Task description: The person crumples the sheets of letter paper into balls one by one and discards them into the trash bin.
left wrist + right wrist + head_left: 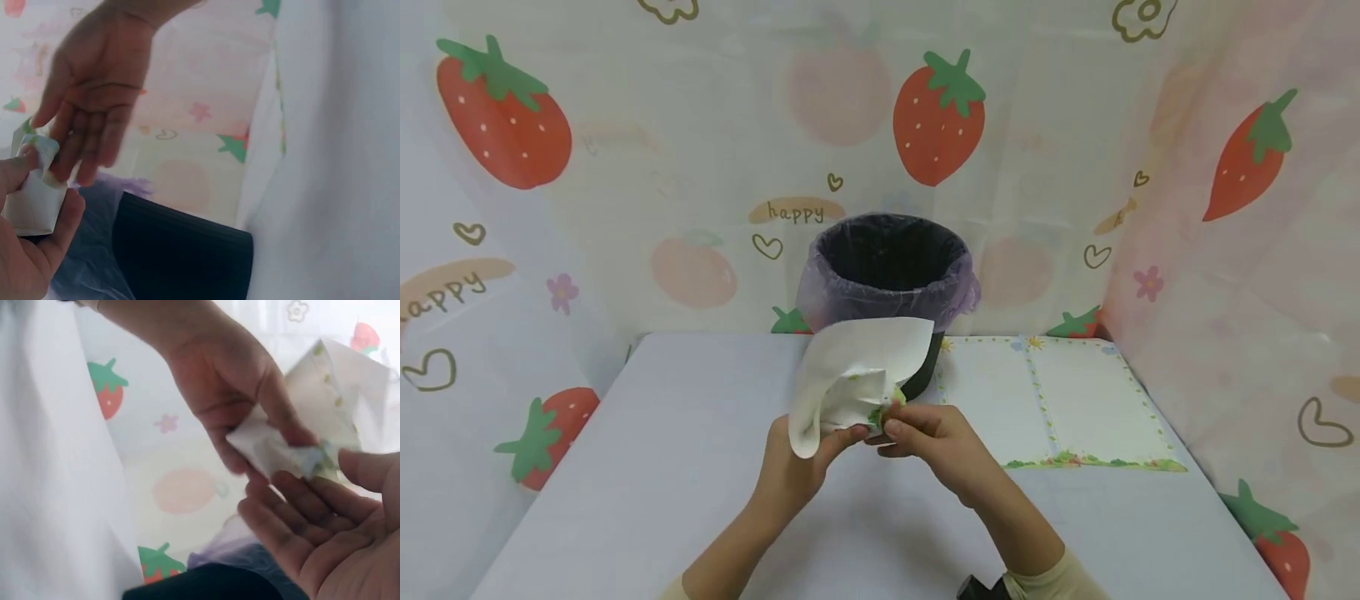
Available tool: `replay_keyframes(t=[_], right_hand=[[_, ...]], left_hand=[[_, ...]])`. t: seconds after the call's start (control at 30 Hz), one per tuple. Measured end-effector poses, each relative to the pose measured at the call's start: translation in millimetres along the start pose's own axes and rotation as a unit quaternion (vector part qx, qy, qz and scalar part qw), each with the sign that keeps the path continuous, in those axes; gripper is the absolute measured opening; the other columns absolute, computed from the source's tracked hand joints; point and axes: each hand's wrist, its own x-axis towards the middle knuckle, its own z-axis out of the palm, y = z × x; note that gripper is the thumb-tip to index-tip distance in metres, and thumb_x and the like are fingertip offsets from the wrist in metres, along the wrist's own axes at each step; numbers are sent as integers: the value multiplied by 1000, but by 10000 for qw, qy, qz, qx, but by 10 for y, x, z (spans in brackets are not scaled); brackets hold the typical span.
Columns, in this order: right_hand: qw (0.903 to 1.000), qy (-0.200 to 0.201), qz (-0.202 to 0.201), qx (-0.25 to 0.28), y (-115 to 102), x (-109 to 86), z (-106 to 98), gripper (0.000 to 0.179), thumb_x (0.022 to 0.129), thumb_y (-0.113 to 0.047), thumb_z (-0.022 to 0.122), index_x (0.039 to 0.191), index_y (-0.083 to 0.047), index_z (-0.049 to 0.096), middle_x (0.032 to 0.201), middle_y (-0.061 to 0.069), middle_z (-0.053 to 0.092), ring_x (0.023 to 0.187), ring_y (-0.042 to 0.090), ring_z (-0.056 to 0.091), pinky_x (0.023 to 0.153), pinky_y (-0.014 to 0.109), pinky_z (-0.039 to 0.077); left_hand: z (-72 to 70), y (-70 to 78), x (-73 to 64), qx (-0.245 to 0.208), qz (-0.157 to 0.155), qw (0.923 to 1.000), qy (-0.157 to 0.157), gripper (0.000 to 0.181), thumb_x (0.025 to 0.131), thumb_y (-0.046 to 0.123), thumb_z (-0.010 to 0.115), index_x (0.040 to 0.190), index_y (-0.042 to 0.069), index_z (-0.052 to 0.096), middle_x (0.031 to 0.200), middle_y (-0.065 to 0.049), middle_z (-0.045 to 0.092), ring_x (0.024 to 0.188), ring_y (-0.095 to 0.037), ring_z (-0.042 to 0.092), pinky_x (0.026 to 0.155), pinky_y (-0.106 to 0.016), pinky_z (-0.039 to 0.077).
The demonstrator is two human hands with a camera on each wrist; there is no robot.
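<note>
A white sheet of paper (865, 350) with a green floral printed border is folded and curled up between both hands, in front of the bin. My left hand (797, 458) grips its lower left side, the thumb lying on the folded part. With thumb and fingers my right hand (940, 437) pinches the crumpled printed corner. In the left wrist view a folded end of the paper (37, 203) sits between the left thumb and fingers. The right wrist view shows the right hand (350, 544) palm up beside the paper (337, 394), the contact there partly blurred.
Behind the paper stands a dark bin (922, 375) lined with a purple bag (827, 292). Two bordered sheets (1101, 400) lie side by side on the white table (700, 433) at the right. A strawberry-print backdrop (700, 167) encloses the back and sides.
</note>
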Motion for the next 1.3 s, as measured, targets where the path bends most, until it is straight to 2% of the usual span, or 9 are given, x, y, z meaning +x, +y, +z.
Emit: replay_keyframes(t=[0.1, 0.2, 0.43, 0.6, 0.77, 1.0, 1.13, 1.2, 1.3], right_hand=[[9983, 101, 263, -517, -23, -2, -85, 39, 99, -22, 70, 129, 4, 67, 123, 17, 72, 114, 32, 70, 93, 38, 60], [9969, 198, 190, -734, -15, 0, -131, 47, 93, -20, 77, 134, -2, 64, 127, 14, 70, 119, 29, 68, 97, 36, 58], [9926, 359, -988, -604, 31, 7, -18, 61, 84, -7, 84, 138, -7, 58, 134, 11, 64, 123, 27, 64, 102, 36, 55], [9756, 746, -1527, -1393, 68, 1, 109, 62, 77, -11, 90, 133, -11, 62, 129, 4, 68, 120, 19, 65, 104, 34, 53], [9447, 945, -1854, -2536, 121, 3, 169, 66, 69, -21, 95, 128, -15, 65, 122, -2, 70, 114, 14, 65, 98, 34, 56], [9078, 680, -2401, -3370, 220, 45, 239, 97, 70, -21, 94, 154, -17, 46, 151, 2, 55, 136, 21, 55, 109, 38, 50], [8853, 847, -3037, -3418, 278, 71, 241, 95, 70, -15, 94, 153, -10, 48, 149, 8, 57, 133, 25, 59, 107, 35, 51], [8848, 1020, -3196, -3233, 289, 78, 217, 90, 68, -14, 95, 147, -8, 54, 142, 10, 62, 128, 26, 63, 104, 33, 53], [9036, 1208, -3148, -2641, 275, 82, 156, 77, 65, -8, 95, 136, -5, 64, 131, 12, 69, 119, 25, 68, 98, 32, 57]], left_hand=[[-65, 34, 46, -1281, -562, 9901, -117, 42, 90, 2, 76, 127, 7, 55, 110, -12, 71, 84, -25, 74, 69, -43, 64], [-100, 45, 68, -2259, -1097, 9675, -293, 43, 96, 0, 69, 134, 7, 51, 118, -14, 69, 88, -32, 75, 69, -50, 64], [-72, 53, 49, -2777, -2053, 9350, -810, 40, 101, 15, 67, 138, 11, 51, 116, -12, 71, 83, -30, 74, 70, -45, 64], [-3, 50, 35, -2621, -2623, 9276, -453, 40, 98, 22, 71, 132, 7, 56, 112, -12, 70, 80, -29, 73, 73, -42, 63], [51, 40, 15, -2329, -3132, 9206, -89, 42, 96, 28, 74, 123, -1, 61, 103, -10, 74, 81, -26, 74, 76, -33, 60], [66, 47, -7, -2227, -3125, 9228, -330, 49, 97, 35, 71, 130, 1, 60, 110, -15, 76, 93, -32, 77, 73, -32, 60], [57, 63, 1, -1807, -3156, 9300, -536, 46, 100, 33, 66, 134, 3, 59, 114, -13, 73, 94, -27, 75, 76, -32, 57], [46, 88, 21, -1613, -3130, 9331, -738, 48, 102, 37, 62, 135, 2, 58, 117, -12, 71, 99, -23, 71, 81, -34, 57], [14, 154, 54, -1610, -2922, 9350, -1202, 54, 105, 41, 57, 141, 2, 51, 130, -13, 64, 110, -20, 64, 95, -37, 54]])
